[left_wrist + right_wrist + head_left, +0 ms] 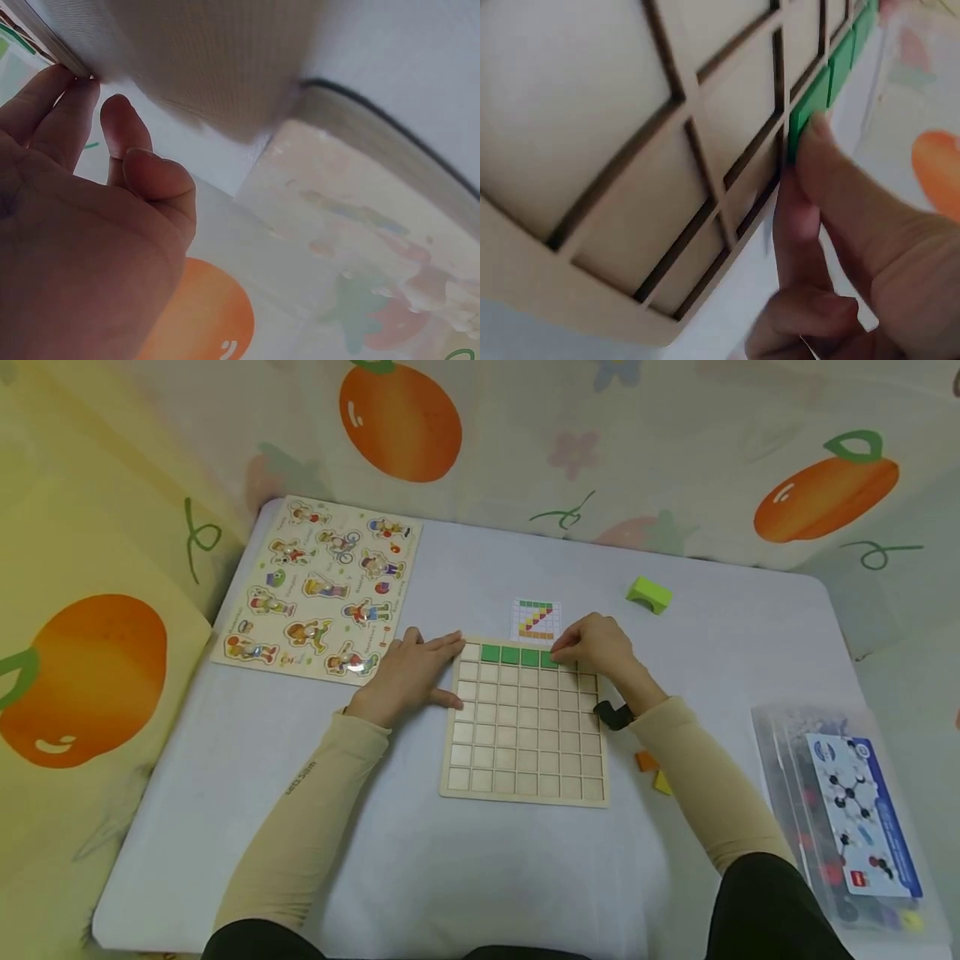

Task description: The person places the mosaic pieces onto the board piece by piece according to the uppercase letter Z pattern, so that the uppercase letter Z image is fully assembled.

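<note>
White tbl: R grip pinches green tile @ board top row; L grip splayed @ edge.

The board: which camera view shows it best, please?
The head view, because it shows the board nearly whole from above. The right wrist view shows a part, close and slanted; the left wrist view, only a strip of edge.

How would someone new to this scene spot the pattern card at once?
Start at the wooden grid board on the white table. At its far edge lies the small white pattern card. Unlike the larger puzzle board of figures to its left, it shows coloured squares: green across the top, a red-and-yellow diagonal, orange along the bottom.
</note>
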`<action>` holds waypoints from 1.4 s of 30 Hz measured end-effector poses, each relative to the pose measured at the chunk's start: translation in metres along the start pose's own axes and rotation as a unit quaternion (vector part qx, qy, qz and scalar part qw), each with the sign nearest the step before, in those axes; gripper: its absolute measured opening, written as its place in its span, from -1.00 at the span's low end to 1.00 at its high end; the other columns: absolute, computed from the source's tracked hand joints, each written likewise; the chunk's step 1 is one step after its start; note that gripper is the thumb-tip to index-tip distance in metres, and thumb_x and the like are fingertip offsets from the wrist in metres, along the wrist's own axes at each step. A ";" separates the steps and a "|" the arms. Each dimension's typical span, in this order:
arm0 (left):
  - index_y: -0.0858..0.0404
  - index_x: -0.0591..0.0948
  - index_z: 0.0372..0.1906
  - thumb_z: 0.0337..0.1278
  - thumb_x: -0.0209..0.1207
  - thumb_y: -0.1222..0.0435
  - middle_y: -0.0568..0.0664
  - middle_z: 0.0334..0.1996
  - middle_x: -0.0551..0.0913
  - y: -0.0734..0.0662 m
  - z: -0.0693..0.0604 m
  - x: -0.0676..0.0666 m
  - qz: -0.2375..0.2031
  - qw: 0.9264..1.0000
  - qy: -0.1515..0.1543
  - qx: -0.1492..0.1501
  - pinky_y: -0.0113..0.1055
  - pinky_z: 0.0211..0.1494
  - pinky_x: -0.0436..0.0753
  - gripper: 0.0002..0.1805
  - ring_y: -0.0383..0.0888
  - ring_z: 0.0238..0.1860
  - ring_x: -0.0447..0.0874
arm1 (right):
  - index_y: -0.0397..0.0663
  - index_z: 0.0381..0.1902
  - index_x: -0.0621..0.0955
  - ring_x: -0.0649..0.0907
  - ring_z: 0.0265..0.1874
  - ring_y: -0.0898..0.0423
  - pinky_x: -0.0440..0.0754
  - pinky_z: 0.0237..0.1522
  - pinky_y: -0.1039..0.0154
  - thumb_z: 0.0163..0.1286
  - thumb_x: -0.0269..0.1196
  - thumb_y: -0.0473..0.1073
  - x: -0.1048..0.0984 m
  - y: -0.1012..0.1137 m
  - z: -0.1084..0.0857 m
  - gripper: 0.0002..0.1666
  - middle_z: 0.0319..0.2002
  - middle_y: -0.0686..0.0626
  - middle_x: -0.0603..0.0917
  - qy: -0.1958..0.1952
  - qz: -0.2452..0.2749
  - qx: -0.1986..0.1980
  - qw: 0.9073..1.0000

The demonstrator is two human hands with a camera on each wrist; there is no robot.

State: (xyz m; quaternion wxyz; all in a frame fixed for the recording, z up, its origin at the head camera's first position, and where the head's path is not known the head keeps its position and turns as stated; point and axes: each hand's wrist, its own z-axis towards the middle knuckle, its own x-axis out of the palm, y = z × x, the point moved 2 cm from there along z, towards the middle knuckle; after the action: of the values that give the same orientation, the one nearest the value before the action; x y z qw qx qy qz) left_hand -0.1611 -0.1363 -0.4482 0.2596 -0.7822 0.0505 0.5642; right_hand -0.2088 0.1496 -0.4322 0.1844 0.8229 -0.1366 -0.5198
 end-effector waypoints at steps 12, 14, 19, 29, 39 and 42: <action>0.09 0.29 0.60 -0.13 0.46 -0.16 -0.12 0.64 0.23 0.003 0.000 -0.005 -0.001 1.000 -0.001 -0.012 -0.09 0.01 0.41 0.12 0.07 -0.01 0.33 | -0.14 -0.05 0.82 0.64 -0.14 -0.12 0.53 -0.20 0.13 0.43 0.36 -0.04 -0.029 -0.039 -0.045 -0.68 0.09 -0.33 0.76 -0.057 -0.045 -0.029 0.997; 0.09 0.29 0.60 -0.13 0.46 -0.16 -0.12 0.64 0.23 0.004 0.000 -0.005 -0.002 1.000 0.000 -0.012 -0.11 -0.01 0.40 0.12 0.06 -0.03 0.32 | -0.14 -0.05 0.82 0.65 -0.13 -0.14 0.56 -0.20 0.14 0.42 0.37 -0.03 -0.034 -0.053 -0.052 -0.67 0.11 -0.36 0.74 -0.044 -0.052 -0.011 0.998; 0.11 0.29 0.60 -0.12 0.44 -0.17 -0.10 0.63 0.24 0.004 0.000 -0.006 0.006 1.000 -0.005 -0.007 -0.12 -0.03 0.40 0.12 0.05 -0.06 0.32 | -0.12 -0.01 0.81 0.66 0.00 -0.29 0.64 -0.17 0.03 0.43 0.36 -0.02 -0.044 -0.083 -0.073 -0.66 0.13 -0.38 0.72 -0.007 -0.077 0.050 0.996; 0.12 0.29 0.60 -0.11 0.44 -0.18 -0.09 0.63 0.25 0.005 -0.002 -0.007 0.007 1.000 -0.006 -0.006 -0.12 -0.05 0.40 0.12 0.06 -0.08 0.33 | -0.21 -0.09 0.81 0.64 -0.13 -0.24 0.62 -0.19 0.00 0.37 0.40 -0.06 -0.050 -0.120 -0.114 -0.67 -0.01 -0.39 0.76 0.043 -0.105 0.092 0.989; 0.13 0.30 0.59 -0.13 0.44 -0.18 -0.07 0.62 0.27 0.004 0.001 -0.011 0.015 1.000 -0.015 0.001 -0.12 -0.08 0.42 0.13 0.05 -0.10 0.33 | -0.32 -0.13 0.77 0.57 -0.21 -0.19 0.55 -0.24 -0.01 0.09 0.57 0.08 -0.045 -0.134 -0.135 -0.41 -0.15 -0.34 0.74 0.117 -0.129 0.135 0.975; 0.12 0.30 0.59 -0.13 0.43 -0.18 -0.07 0.62 0.27 0.003 0.001 -0.010 0.013 1.000 -0.013 0.005 -0.10 -0.06 0.43 0.12 0.06 -0.10 0.33 | -0.37 -0.08 0.74 0.57 -0.24 -0.19 0.49 -0.24 -0.03 0.08 0.56 0.14 -0.042 -0.133 -0.138 -0.31 -0.18 -0.34 0.73 0.123 -0.144 0.157 0.969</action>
State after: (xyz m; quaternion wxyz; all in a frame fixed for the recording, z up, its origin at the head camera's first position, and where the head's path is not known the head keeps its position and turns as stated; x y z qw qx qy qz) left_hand -0.1669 -0.1401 -0.4400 0.2567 -0.7727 0.0603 0.5775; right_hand -0.0969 0.3089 -0.4034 -0.0086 0.9102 -0.0727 -0.4077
